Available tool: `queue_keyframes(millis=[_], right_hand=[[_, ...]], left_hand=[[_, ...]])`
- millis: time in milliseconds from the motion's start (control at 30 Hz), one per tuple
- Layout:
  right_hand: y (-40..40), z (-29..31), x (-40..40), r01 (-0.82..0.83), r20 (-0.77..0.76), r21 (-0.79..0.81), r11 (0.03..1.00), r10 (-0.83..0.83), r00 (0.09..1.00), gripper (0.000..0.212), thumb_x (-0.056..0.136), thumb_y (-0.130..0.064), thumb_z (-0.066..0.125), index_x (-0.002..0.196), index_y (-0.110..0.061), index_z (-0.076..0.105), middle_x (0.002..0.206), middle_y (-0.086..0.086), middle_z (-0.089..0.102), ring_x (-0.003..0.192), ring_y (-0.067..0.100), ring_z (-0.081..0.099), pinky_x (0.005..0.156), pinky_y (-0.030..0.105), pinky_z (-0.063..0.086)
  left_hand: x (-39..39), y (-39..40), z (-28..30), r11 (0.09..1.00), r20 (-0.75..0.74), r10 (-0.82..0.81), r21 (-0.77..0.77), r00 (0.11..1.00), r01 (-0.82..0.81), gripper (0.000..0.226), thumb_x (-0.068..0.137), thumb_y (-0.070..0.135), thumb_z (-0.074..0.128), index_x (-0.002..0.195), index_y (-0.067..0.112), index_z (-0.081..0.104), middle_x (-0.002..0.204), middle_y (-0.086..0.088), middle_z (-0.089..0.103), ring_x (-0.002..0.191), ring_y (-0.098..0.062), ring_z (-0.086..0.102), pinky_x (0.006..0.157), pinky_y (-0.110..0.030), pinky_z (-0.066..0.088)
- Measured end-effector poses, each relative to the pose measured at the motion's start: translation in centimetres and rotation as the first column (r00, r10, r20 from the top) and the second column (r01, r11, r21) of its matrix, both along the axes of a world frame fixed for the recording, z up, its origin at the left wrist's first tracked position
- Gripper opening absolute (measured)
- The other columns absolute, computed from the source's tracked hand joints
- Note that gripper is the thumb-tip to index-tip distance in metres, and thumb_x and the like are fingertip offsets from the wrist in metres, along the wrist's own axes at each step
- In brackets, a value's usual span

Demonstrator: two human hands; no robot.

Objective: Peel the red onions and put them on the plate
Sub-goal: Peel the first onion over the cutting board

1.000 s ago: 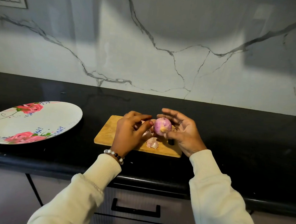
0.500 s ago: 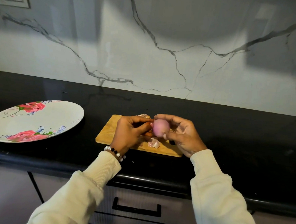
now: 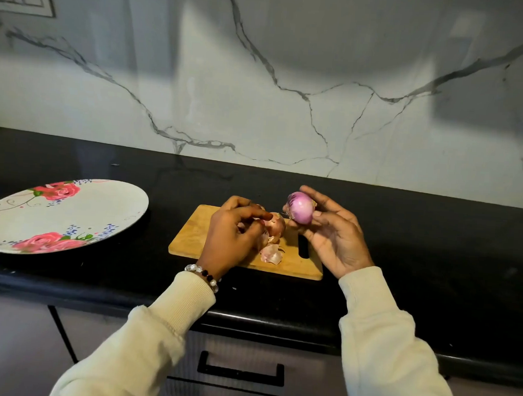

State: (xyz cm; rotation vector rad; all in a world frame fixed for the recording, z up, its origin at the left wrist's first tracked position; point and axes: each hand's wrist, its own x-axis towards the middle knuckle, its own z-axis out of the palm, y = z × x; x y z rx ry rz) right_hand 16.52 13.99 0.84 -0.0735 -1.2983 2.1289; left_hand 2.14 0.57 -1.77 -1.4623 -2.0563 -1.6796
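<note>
Right hand: raised above the right end of the cutting board, palm turned up and inward; fingers curled round the peeled red onion and clamped on it, thumb pressing its near side.
Peeled red onion: smooth, glossy purple, clear of the board, held in the right hand; a tuft of root or dry skin shows at its left end.
Left hand: low over the centre of the board, back of the hand toward the camera; fingers bent together, tips pinching the brown onion skin.
Onion skin: a cupped, brownish-pink piece at the left fingertips — whether it rests on the board or is lifted off cannot be told.
Loose peel: a pale pink scrap lying on the board, just beside the left hand on its near side.
Cutting board: wooden, rectangular, flat on the desk, with a slot handle at its right end.
Plate: white with a pink rose pattern, on the desk well to the left of the board; it carries no onion yet.
Desk: black polished surface — a marble-veined wall behind, a drawer with a dark handle below its front edge.
Sleeves and wrist: cream sleeves on both arms; a beaded bracelet on the left wrist.
</note>
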Motion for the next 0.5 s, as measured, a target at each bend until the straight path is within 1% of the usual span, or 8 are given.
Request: queue_keyframes(millis=[33,67,167,233,300,400,467,500], right_hand=[[-0.02,0.14,0.08,-0.001,-0.003,-0.032,0.999,0.001,1.0,0.048,0.083,0.005,0.055,0.131,0.002,0.057,0.13,0.028,0.059,0.118,0.045,0.058,0.082,0.036,0.059],[-0.1,0.23,0.11,0.002,0.001,-0.055,0.998,-0.002,1.0,0.048,0.083,0.002,0.056,0.131,0.002,0.056,0.128,0.029,0.059,0.116,0.045,0.058,0.079,0.034,0.061],[-0.42,0.42,0.12,0.016,0.046,-0.077,0.997,-0.013,0.999,0.046,0.081,0.002,0.059,0.127,0.003,0.059,0.126,0.029,0.058,0.112,0.042,0.061,0.073,0.029,0.061],[-0.62,0.43,0.18,0.008,0.078,-0.069,0.998,-0.002,0.997,0.041,0.078,0.002,0.062,0.119,0.0,0.064,0.118,0.024,0.064,0.102,0.033,0.069,0.072,0.029,0.061],[-0.77,0.34,0.29,0.001,0.09,0.003,1.0,-0.002,0.996,0.041,0.075,0.003,0.065,0.116,-0.002,0.066,0.111,0.017,0.07,0.096,0.027,0.072,0.073,0.029,0.061],[-0.77,-0.05,0.22,0.042,0.112,0.2,0.979,-0.066,0.991,0.049,0.07,0.006,0.071,0.118,-0.006,0.066,0.109,0.007,0.074,0.103,0.025,0.07,0.078,0.03,0.06],[-0.73,-0.29,0.08,0.08,0.147,0.334,0.939,-0.136,0.98,0.055,0.064,0.004,0.078,0.116,-0.01,0.067,0.112,0.004,0.073,0.108,0.023,0.068,0.082,0.029,0.058],[-0.71,-0.39,0.04,0.094,0.157,0.388,0.917,-0.166,0.974,0.057,0.061,0.003,0.081,0.116,-0.01,0.068,0.113,0.004,0.072,0.109,0.021,0.068,0.082,0.029,0.057]], left_hand=[[0.03,0.01,-0.02,1.0,-0.032,0.004,-0.019,0.999,-0.005,0.019,0.086,0.006,0.068,0.101,0.015,0.076,0.111,0.005,0.057,0.102,-0.004,0.055,0.083,-0.004,0.043],[0.02,0.02,-0.05,1.0,-0.057,0.002,-0.024,0.998,-0.004,0.017,0.086,0.008,0.07,0.101,0.014,0.076,0.112,0.004,0.057,0.103,-0.005,0.054,0.084,-0.005,0.041],[-0.01,0.13,-0.18,1.0,-0.135,-0.012,0.001,0.991,0.012,0.017,0.086,0.018,0.071,0.102,0.015,0.076,0.11,-0.001,0.061,0.103,-0.012,0.057,0.087,-0.018,0.045],[0.08,0.06,-0.1,1.0,-0.154,-0.021,0.016,0.988,0.024,0.021,0.088,0.026,0.068,0.106,0.017,0.075,0.107,-0.001,0.063,0.1,-0.012,0.059,0.086,-0.022,0.048],[0.19,-0.09,0.0,0.998,-0.134,-0.042,0.05,0.99,0.049,0.026,0.088,0.031,0.064,0.109,0.018,0.073,0.103,0.001,0.066,0.094,-0.008,0.061,0.081,-0.025,0.052],[0.37,-0.18,0.11,0.992,-0.044,-0.067,0.108,0.997,0.071,0.024,0.09,0.029,0.064,0.111,0.018,0.072,0.101,0.004,0.071,0.093,-0.004,0.065,0.081,-0.027,0.055],[0.37,-0.24,0.12,0.988,0.011,-0.087,0.127,0.996,0.085,0.021,0.09,0.022,0.067,0.111,0.021,0.071,0.101,0.006,0.072,0.093,-0.006,0.068,0.082,-0.031,0.057],[0.34,-0.27,0.12,0.987,0.013,-0.091,0.135,0.996,0.089,0.021,0.089,0.022,0.068,0.111,0.024,0.07,0.101,0.006,0.073,0.091,-0.008,0.068,0.08,-0.033,0.058]])
